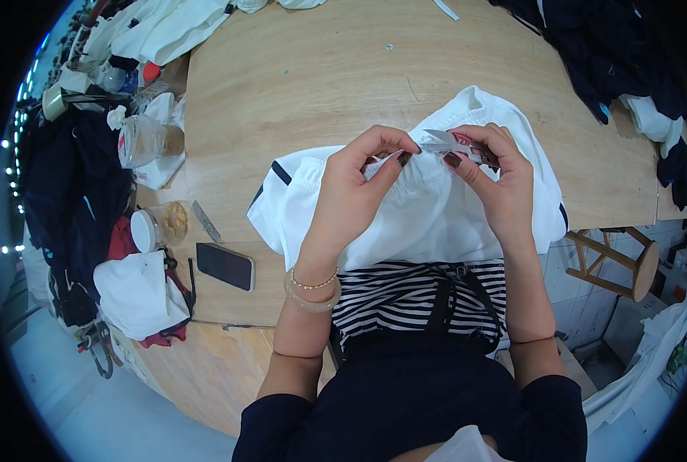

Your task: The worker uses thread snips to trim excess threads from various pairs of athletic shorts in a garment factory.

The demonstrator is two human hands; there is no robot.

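While the left hand [356,185] pinches the white garment [428,208] at its waistband, the right hand [497,181] grips a small tool [467,148] closed against the label [441,140]. Trimming there seems underway; the next move likely needs the fabric kept taut.

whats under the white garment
The wooden table shows around the white garment; its near edge hangs over a striped top. The table beneath it is covered.
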